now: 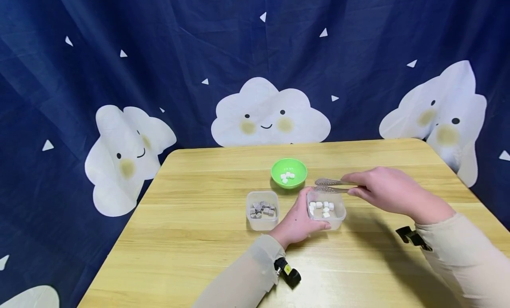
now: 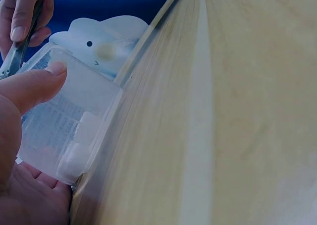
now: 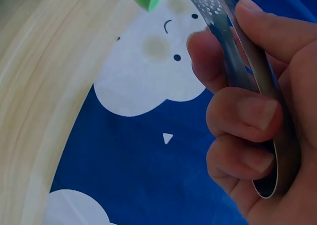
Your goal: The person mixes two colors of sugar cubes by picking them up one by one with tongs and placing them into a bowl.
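My left hand (image 1: 296,219) grips the left side of a clear plastic container (image 1: 338,213), its thumb along the front wall. Several white cubes (image 1: 326,206) lie inside that container. In my right hand (image 1: 384,190) is a pair of metal tongs (image 1: 328,182), held over the container's back edge. The tongs' perforated tips stand apart with nothing between them. The right wrist view shows my fingers curled round the tongs' handle (image 3: 267,86). Behind the left hand sits a green bowl (image 1: 276,168) with several white cubes (image 1: 288,175) in it.
A second clear container (image 1: 263,225) with several grey cubes (image 1: 263,208) stands left of my left hand. All of it rests on a wooden table (image 1: 191,210). A dark blue curtain (image 1: 179,55) with cloud prints hangs behind the table's far edge.
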Tool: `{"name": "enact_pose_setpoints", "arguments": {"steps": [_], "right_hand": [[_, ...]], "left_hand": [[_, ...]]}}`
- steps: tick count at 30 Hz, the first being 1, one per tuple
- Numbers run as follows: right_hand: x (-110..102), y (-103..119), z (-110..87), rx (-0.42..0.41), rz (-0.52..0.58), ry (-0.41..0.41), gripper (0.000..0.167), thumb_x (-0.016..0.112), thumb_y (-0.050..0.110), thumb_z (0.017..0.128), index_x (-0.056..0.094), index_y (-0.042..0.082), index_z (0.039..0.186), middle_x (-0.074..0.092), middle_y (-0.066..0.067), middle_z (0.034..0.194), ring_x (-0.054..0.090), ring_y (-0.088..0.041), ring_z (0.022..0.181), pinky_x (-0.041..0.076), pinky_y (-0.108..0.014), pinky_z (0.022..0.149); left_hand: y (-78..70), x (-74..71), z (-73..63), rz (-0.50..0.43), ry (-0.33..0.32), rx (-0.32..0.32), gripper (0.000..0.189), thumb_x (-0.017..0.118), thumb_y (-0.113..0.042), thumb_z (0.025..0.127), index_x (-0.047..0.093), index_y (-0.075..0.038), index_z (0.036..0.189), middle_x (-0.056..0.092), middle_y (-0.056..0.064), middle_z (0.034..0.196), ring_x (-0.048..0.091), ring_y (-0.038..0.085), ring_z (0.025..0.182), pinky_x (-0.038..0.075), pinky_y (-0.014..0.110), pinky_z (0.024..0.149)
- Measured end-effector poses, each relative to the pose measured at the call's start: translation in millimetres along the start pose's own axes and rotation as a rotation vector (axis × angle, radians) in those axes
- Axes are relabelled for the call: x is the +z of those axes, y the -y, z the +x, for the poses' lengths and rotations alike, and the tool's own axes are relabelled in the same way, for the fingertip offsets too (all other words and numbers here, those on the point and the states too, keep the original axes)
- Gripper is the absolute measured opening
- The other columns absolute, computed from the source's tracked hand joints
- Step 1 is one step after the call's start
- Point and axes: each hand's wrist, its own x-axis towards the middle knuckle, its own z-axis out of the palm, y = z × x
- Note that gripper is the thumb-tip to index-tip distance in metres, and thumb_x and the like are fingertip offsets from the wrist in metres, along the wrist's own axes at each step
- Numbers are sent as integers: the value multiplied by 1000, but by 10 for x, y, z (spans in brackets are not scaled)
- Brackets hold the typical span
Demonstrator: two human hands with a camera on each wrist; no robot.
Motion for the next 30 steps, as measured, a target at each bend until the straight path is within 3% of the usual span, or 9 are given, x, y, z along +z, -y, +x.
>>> {"name": "enact_pose_setpoints", "arguments": {"steps": [11,24,30], "right_hand": [[48,-16,-30,-52,-39,51,23,79,22,88,75,26,110,70,14,88,61,-4,68,53,-41,59],[140,178,147,9,-125,177,11,80,25,86,70,30,89,61,14,73,55,-9,60,46,-40,51],[203,202,224,-17,-169,198,24,79,25,86,58,31,75,52,13,66,50,-9,57,44,-39,49]], "left_hand": [[2,0,1,-30,3,38,105,94,-24,71,27,-32,152,51,-6,140,56,9,116,38,36,110],[12,-5,4,-29,6,42,106,93,-23,73,25,-29,153,49,-5,143,56,8,114,40,32,107],[5,-3,3,-16,6,42,107,93,-24,72,25,-28,154,47,-4,148,54,8,119,38,34,110]]}}
